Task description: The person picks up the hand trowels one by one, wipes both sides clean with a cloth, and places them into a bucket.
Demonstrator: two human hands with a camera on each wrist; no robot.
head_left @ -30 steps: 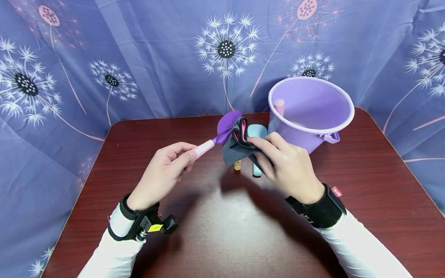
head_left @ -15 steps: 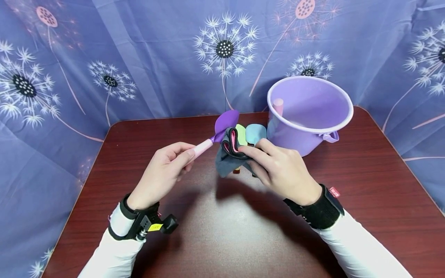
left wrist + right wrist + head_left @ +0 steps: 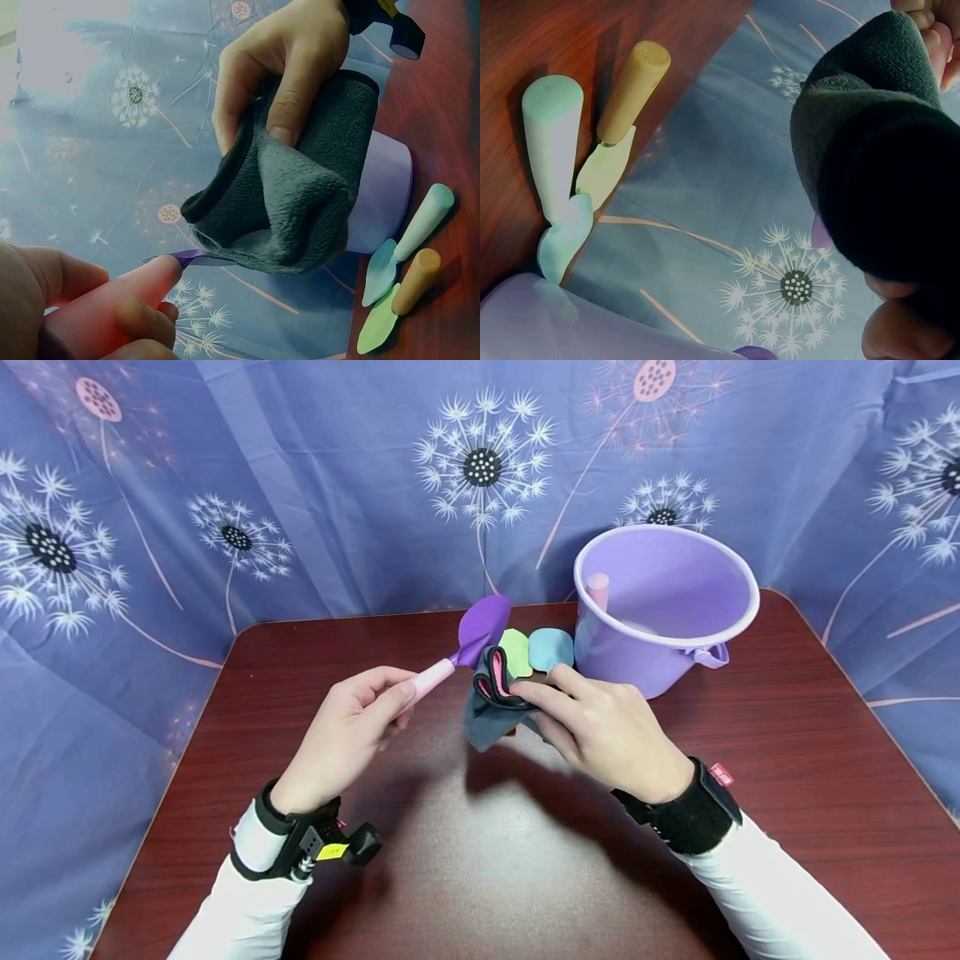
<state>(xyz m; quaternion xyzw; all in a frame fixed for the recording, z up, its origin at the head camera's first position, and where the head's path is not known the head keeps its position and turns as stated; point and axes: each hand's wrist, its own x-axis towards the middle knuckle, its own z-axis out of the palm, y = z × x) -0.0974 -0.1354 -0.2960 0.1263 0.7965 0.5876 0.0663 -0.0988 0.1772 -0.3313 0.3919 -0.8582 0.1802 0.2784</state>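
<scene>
The left hand (image 3: 348,727) is gripping a purple trowel (image 3: 467,652) by its handle (image 3: 433,679), left of the bucket (image 3: 630,668); the right hand (image 3: 611,727) is pinching a grey cloth (image 3: 487,718) against or close to the blade (image 3: 482,618). Compared with a second earlier, the cloth is hanging farther from the bucket — baring more blade and a green trowel (image 3: 516,652) — so wiping is seemingly continuing.

purple trowel (image 3: 468,643) partly behind cloth (image 3: 487,717)

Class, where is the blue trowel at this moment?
The blue trowel lies on the table, right of centre in the head view, between the green-bladed trowel and the purple bucket, partly hidden by the right hand.
</scene>
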